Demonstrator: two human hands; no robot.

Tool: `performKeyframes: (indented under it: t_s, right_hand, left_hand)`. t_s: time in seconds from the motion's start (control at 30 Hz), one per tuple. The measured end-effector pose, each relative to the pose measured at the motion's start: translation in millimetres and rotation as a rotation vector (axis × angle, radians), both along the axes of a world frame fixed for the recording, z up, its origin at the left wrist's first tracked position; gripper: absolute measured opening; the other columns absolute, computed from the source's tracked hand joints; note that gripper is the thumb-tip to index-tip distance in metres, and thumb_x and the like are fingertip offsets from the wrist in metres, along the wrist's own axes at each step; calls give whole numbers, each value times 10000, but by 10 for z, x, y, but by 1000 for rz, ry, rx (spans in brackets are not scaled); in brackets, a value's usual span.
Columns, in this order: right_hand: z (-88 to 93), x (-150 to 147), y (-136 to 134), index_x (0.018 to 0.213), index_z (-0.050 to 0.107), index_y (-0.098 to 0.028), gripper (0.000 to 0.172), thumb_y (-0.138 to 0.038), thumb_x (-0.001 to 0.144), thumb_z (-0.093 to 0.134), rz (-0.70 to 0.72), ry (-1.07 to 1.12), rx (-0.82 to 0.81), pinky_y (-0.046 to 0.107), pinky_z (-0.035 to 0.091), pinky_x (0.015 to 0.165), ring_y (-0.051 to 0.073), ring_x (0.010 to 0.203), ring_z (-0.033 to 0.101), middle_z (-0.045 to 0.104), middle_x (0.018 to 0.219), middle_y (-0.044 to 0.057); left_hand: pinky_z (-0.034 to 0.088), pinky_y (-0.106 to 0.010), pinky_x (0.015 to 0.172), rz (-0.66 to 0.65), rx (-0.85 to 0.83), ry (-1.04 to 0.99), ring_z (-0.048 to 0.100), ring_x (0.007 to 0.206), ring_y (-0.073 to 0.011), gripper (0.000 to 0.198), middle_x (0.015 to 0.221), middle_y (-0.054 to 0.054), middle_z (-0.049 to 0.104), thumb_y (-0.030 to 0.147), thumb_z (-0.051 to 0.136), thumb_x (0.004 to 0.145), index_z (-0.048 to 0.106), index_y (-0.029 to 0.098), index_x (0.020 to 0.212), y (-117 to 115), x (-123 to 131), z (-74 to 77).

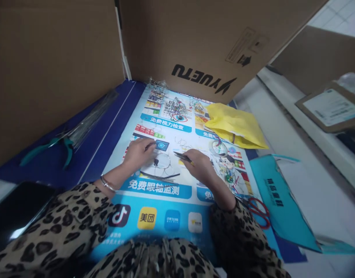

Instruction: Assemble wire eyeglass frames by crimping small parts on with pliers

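Our left hand [140, 154] rests on the poster [157, 202] at the near edge of a wire loop [166, 167], palm down, with thumb and fingers drawn close together. We cannot tell whether they pinch any wire, since the back of the hand hides the tips; lying so low and so near, the hand seems well placed to steady the loop.

Our right hand [201, 166] has its fingers narrowed around the dark tweezers [181, 156], whose points face left, towards the loop. We hold them near the back, it seems, so the tips stay free and our knuckles do not cover the work. The loop lies flat between the two hands, where both can get at it, and a few dark rods [160, 178] lie just on our side of it, within easy reach.

Beyond, a tangle of wire [176, 108] sits near the box [195, 38], probably to keep loose pieces out from under our wrists. Coloured coils [229, 177] lie beside our right forearm, with the scissors [260, 211] near our sleeve and the yellow bag [235, 123] farther off. At left, on the blue tabletop [95, 139], the pliers [68, 150] lie against a wire bundle [87, 121], perhaps kept together because one serves the other.
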State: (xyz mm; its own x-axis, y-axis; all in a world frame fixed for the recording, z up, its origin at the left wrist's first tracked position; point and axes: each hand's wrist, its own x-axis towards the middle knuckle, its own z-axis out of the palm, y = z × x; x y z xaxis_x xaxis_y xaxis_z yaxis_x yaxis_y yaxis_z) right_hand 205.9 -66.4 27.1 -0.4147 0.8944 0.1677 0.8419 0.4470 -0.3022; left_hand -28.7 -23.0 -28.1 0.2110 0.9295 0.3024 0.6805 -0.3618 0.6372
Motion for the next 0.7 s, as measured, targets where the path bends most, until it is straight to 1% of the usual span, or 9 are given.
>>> performKeyframes:
  t_s: [0.07, 0.17, 0.27, 0.33, 0.37, 0.43, 0.53, 0.6, 0.7]
  right_hand:
    - [67, -85, -43, 867, 625, -184, 139, -224, 830, 497, 60, -74, -47, 271, 423, 718, 164, 806, 567, 640, 849, 43]
    - [159, -210, -125, 857, 628, -171, 142, -221, 838, 496, 133, -194, -75, 268, 404, 710, 163, 803, 556, 634, 835, 50]
    - [198, -302, -252, 871, 628, -168, 142, -255, 837, 521, 177, -267, -82, 273, 389, 715, 166, 812, 544, 627, 833, 57]
    - [173, -344, -366, 887, 621, -170, 143, -266, 840, 525, 194, -266, -84, 282, 384, 739, 166, 829, 538, 623, 847, 56]
    - [145, -361, -430, 872, 616, -170, 155, -298, 838, 536, 203, -258, -88, 286, 385, 739, 168, 824, 536, 620, 838, 53]
    - [69, -394, -561, 914, 605, -170, 193, -335, 820, 572, 214, -220, -84, 297, 386, 768, 174, 857, 531, 616, 866, 53]
    - [-51, -438, -724, 1012, 580, -179, 252, -334, 813, 586, 187, -161, -37, 318, 382, 810, 188, 922, 513, 603, 942, 59]
    - [-101, -458, -790, 1061, 558, -182, 293, -330, 810, 590, 157, -152, -19, 333, 380, 815, 199, 932, 501, 591, 987, 65]
    - [-128, -470, -820, 1106, 531, -180, 350, -305, 791, 615, 142, -177, -6, 352, 375, 810, 217, 937, 484, 577, 1014, 77]
  left_hand:
    - [441, -311, 764, -5, -7, 7, 596, 848, -202, 227, 889, -36, 685, 304, 487, 835, 650, 202, 956, 11, -6, 0]
    - [441, -297, 758, -2, -11, 12, 601, 850, -198, 231, 898, -43, 686, 295, 481, 831, 650, 194, 950, 17, -13, -3]
    - [440, -284, 753, -3, -11, 14, 605, 852, -190, 230, 911, -40, 687, 286, 472, 832, 650, 203, 951, 20, -19, -5]
    - [439, -282, 748, -8, -5, 26, 607, 844, -189, 229, 899, -35, 688, 289, 467, 833, 652, 210, 943, 20, -22, -2]
    - [438, -282, 740, -17, -2, 38, 609, 837, -190, 229, 889, -34, 689, 289, 464, 834, 653, 210, 936, 20, -22, 0]
    - [434, -286, 741, -20, 12, 57, 610, 838, -194, 231, 892, -33, 690, 291, 458, 838, 650, 208, 936, 21, -21, 4]
    - [432, -288, 740, -28, 18, 72, 613, 834, -196, 232, 891, -31, 693, 303, 456, 840, 647, 211, 933, 25, -18, 5]
    - [434, -285, 745, -31, 12, 68, 613, 841, -192, 239, 898, -27, 693, 306, 442, 846, 645, 217, 937, 28, -18, 8]
    - [439, -282, 745, -36, 2, 61, 612, 854, -191, 262, 912, -27, 692, 324, 422, 855, 643, 218, 948, 28, -21, 27]
